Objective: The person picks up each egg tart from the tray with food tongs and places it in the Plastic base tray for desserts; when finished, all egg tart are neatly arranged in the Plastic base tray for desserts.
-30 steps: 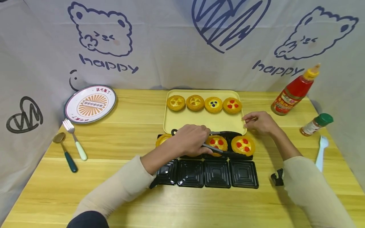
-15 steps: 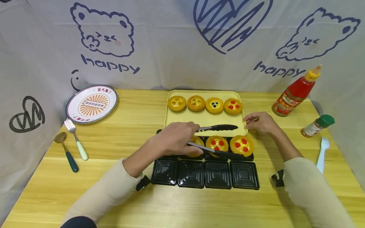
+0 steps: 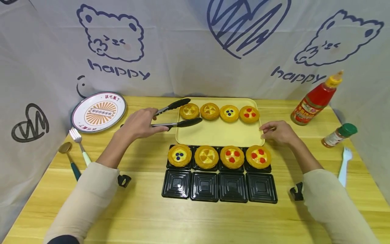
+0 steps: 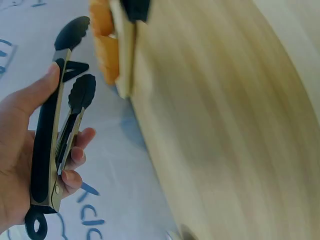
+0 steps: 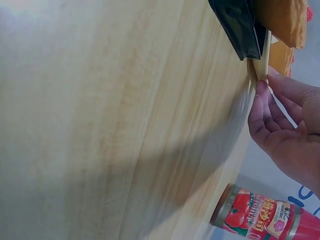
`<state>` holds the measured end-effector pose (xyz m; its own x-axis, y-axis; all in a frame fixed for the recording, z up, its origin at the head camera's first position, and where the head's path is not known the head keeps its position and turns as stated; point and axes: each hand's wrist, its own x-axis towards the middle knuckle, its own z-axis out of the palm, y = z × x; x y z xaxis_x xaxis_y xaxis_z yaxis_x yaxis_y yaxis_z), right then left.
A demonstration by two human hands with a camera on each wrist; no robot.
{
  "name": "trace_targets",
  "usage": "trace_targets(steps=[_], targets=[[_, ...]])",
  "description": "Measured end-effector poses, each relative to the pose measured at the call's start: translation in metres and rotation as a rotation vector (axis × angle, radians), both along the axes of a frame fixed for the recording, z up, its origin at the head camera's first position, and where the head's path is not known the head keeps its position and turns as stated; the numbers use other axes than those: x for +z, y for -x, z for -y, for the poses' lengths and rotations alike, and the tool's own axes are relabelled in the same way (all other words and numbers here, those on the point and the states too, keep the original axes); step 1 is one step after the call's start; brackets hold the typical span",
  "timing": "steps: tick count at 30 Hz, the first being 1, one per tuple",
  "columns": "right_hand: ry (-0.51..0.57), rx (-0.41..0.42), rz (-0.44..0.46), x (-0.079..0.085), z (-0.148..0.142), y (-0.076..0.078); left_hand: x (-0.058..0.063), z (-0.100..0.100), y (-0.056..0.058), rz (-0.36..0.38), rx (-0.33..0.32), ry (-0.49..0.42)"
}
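Note:
My left hand point(image 3: 137, 124) holds a pair of tongs point(image 4: 45, 145) with black scalloped tips. In the head view the tongs' arms are spread apart, one tip in front of the leftmost egg tart point(image 3: 189, 111) on the yellow tray point(image 3: 216, 134). No tart is between the tips. My right hand point(image 3: 279, 131) pinches the tray's right rim between thumb and fingers, as the right wrist view also shows. Along the tray's back lie several tarts in a row. Nearer me, several more tarts, such as a blueberry-topped one point(image 3: 179, 156), sit in black plastic trays.
Black square compartments point(image 3: 204, 186) lie in front of the tarts. A patterned plate point(image 3: 99, 112), a fork point(image 3: 80, 144) and a spoon point(image 3: 70, 159) are at left. A red sauce bottle point(image 3: 315, 100), a green-capped shaker point(image 3: 339, 135) and a pale blue fork point(image 3: 344, 164) stand or lie at right.
My left hand has drawn the tongs leftward and back from the black trays, their arms now spread. The blueberry tart at the left is uncovered. The right hand stays at the tray's rim.

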<state>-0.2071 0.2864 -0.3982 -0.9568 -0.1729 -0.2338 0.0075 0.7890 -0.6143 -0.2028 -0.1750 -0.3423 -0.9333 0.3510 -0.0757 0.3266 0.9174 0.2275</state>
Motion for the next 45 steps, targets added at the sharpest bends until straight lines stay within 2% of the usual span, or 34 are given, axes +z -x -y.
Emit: trace_targets(steps=[5, 11, 15, 18, 21, 23, 29, 32, 35, 40, 45], targets=[[0.006, 0.003, 0.011, -0.003, 0.002, 0.001, -0.01, 0.011, 0.008, 0.026, 0.029, 0.03], [0.003, 0.008, 0.012, -0.003, 0.004, 0.0, -0.013, 0.015, 0.01, 0.03, 0.043, 0.024], [0.004, 0.014, 0.008, -0.004, 0.004, -0.001, -0.013, 0.019, 0.005, 0.015, 0.044, 0.025], [0.005, 0.017, 0.007, -0.005, 0.004, -0.001, -0.01, 0.023, -0.003, -0.007, 0.035, 0.025], [0.003, 0.015, 0.012, -0.006, 0.003, -0.002, -0.004, 0.028, -0.018, -0.034, 0.017, 0.007], [0.0, 0.016, 0.013, -0.007, 0.003, -0.001, 0.002, 0.032, -0.033, -0.058, 0.003, -0.012], [-0.012, 0.01, 0.014, -0.007, 0.003, 0.001, 0.016, 0.051, -0.087, -0.137, -0.052, -0.04], [-0.021, 0.014, 0.007, -0.005, 0.003, 0.001, 0.019, 0.063, -0.113, -0.138, -0.075, -0.059], [-0.028, 0.016, 0.006, -0.003, 0.002, 0.002, 0.018, 0.073, -0.134, -0.096, -0.099, -0.093], [-0.023, 0.013, 0.012, -0.001, 0.002, 0.002, 0.014, 0.078, -0.156, -0.03, -0.126, -0.117], [-0.012, 0.0, 0.01, -0.001, 0.001, 0.002, 0.012, 0.077, -0.165, 0.024, -0.119, -0.115]])
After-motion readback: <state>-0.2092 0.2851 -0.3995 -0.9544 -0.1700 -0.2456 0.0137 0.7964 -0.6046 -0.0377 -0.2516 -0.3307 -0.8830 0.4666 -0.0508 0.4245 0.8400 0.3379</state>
